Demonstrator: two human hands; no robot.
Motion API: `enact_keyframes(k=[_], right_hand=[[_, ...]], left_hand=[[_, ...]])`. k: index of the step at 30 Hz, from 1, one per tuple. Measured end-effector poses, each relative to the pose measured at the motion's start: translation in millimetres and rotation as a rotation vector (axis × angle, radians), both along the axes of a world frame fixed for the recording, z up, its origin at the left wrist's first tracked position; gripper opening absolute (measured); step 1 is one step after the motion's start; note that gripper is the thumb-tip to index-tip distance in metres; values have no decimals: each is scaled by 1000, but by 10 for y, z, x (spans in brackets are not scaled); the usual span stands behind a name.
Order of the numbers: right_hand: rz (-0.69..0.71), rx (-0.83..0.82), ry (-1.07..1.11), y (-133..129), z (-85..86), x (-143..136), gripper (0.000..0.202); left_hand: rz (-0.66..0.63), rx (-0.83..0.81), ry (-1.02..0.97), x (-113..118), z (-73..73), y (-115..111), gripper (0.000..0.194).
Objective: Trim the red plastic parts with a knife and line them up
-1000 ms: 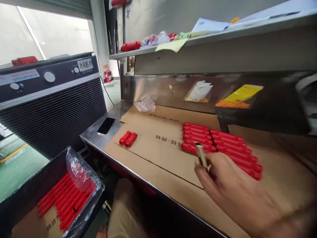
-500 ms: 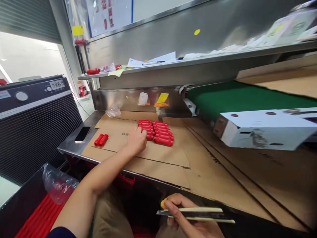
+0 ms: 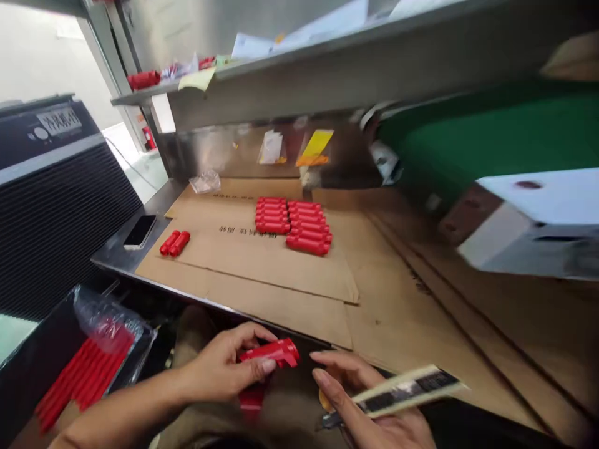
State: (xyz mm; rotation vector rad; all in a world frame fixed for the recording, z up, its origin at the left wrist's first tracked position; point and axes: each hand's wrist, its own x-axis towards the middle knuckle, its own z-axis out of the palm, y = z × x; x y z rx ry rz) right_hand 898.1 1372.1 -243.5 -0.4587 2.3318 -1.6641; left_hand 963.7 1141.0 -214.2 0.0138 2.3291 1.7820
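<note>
My left hand [image 3: 234, 365] is closed around a red plastic tube-shaped part [image 3: 274, 353], lifted over my lap in front of the table's edge. Fingers wrap its left end; the ribbed right end sticks out towards my other hand. In my right hand [image 3: 369, 399] lies a cream-and-black utility knife [image 3: 402, 393], its blade end pointing left and down, partly blurred. A small yellow spot shows by the fingers, its nature unclear. The thumb and forefinger of this hand are apart, close to the red part but not touching it. Two rows of similar red parts [image 3: 306, 227] lie on the cardboard.
Flattened cardboard [image 3: 262, 262] covers the metal table. Two red parts [image 3: 175, 243] and a phone [image 3: 140, 231] lie on the left. A green conveyor belt [image 3: 486, 137] with a white frame juts in at right. Below left, a bin holds several red parts [image 3: 88, 374].
My left hand has come back from the rows to my lap with a red part, leaving the left row shorter. The right hand has turned the knife slightly. The view has tilted down.
</note>
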Motion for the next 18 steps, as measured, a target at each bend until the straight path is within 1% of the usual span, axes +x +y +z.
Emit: enact_keyframes(k=[1, 2, 3, 5, 7, 9, 10, 12, 15, 16, 18], right_hand=[[93, 9, -12, -74, -25, -6, 40], [158, 15, -40, -144, -62, -3, 41], [201, 15, -73, -207, -110, 12, 43], [199, 8, -132, -301, -223, 72, 44], [180, -3, -191, -366, -327, 159, 47], [198, -18, -253, -429, -398, 255, 52], [211, -24, -283, -464, -422, 302, 52], [236, -27, -318, -541, -453, 390, 49], [244, -22, -296, -635, -492, 500, 45], [237, -18, -278, -653, -507, 533, 44], [206, -4, -237, -663, -535, 592, 40]], left_hand=[[44, 148, -64, 183, -84, 48, 51], [92, 229, -107, 335, -157, 83, 53], [133, 271, -136, 459, -219, 100, 54], [177, 295, -160, 638, -311, 85, 54], [196, 276, -157, 757, -376, 27, 53], [222, 281, -161, 839, -442, -26, 53], [256, 309, -172, 870, -483, -40, 52], [400, 383, -200, 911, -583, -40, 49], [693, 441, -198, 930, -735, 10, 50], [762, 450, -186, 926, -773, 31, 53], [840, 484, -174, 910, -821, 68, 55]])
